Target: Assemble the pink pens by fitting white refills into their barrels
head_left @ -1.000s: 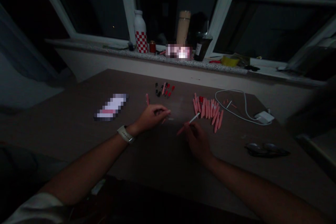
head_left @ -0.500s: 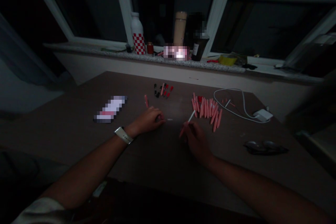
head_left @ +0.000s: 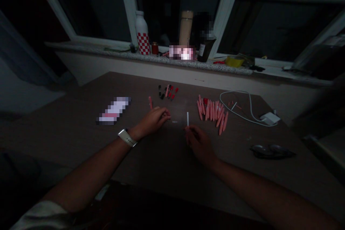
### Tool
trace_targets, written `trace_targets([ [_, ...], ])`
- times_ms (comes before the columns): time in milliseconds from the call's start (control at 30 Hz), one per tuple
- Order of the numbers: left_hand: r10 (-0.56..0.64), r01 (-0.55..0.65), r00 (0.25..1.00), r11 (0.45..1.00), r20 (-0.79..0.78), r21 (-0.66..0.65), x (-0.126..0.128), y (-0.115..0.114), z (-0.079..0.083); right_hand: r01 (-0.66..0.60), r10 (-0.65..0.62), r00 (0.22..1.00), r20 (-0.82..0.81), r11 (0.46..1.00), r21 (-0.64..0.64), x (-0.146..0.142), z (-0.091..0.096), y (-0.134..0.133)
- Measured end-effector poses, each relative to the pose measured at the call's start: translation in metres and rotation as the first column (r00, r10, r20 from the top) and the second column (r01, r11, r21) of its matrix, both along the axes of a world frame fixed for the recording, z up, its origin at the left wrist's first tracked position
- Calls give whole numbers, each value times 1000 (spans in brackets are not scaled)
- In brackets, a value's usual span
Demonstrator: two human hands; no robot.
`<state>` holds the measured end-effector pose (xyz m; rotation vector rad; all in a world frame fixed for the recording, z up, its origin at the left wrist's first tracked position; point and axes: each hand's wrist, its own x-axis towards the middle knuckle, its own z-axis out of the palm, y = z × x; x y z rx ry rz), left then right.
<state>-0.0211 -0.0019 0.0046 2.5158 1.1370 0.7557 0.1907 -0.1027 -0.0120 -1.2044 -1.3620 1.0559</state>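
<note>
Two hands: right hand [head_left: 199, 144] pinching upright white tube [head_left: 187, 119], left hand [head_left: 153, 121] curled, perhaps holding something; dark bottle label [head_left: 201, 50] unreadable.

On my worktop [head_left: 167, 158], pen barrels [head_left: 211, 113] lie left of a charger cable [head_left: 237, 112], glasses [head_left: 271, 151] nearer right, windowsill [head_left: 205, 65] beyond.
</note>
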Motion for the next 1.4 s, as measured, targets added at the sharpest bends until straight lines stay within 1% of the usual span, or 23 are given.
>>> trace_targets([
  [67, -10, 10, 1000, 1000, 12, 20, 0, 0, 1, 3, -3, 1000, 0, 1000, -7, 0, -1, 0],
  [233, -78, 79, 996, 996, -32, 51, 1, 1, 0, -1, 1, 1000, -2, 1000, -17, 0, -1, 1],
  [367, -89, 90, 996, 995, -18, 50, 3, 0, -3, 4, -4, 1000, 4, 1000, -17, 0, 0, 0],
  [433, -83, 83, 997, 996, -4, 35, 5, -1, -5, 2, -2, 1000, 3, 1000, -14, 0, 1, -1],
  [600, -18, 20, 999, 999, 34, -36, 8, -3, -8, 3, -3, 1000, -3, 1000, -24, -1, 1, 0],
  [667, 2, -2, 1000, 1000, 24, -25, 10, -4, -9, 0, 0, 1000, 2, 1000, -21, -1, 0, 0],
  [733, 12, -12, 1000, 1000, -4, 13, 11, -5, -10, -7, 7, 1000, 9, 1000, -19, -1, -1, 1],
  [867, 0, 2, 999, 998, -43, 65, 14, -4, -13, -24, 25, 999, 32, 999, -37, -1, 0, 1],
  [1033, -31, 33, 999, 998, -45, 57, 16, -2, -15, -29, 31, 998, 50, 999, -34, -1, 1, 0],
  [1167, -23, 25, 999, 999, -48, 42, 17, -1, -15, -25, 26, 998, 49, 999, -24, -1, 0, 0],
  [1300, -25, 25, 1000, 999, 1, 24, 17, -2, -13, -19, 21, 998, 56, 999, -29, 0, -2, 1],
  [1400, -46, 47, 995, 999, 93, -14, 18, -5, -8, -21, 22, 998, 55, 1000, -22, 0, -4, 2],
])
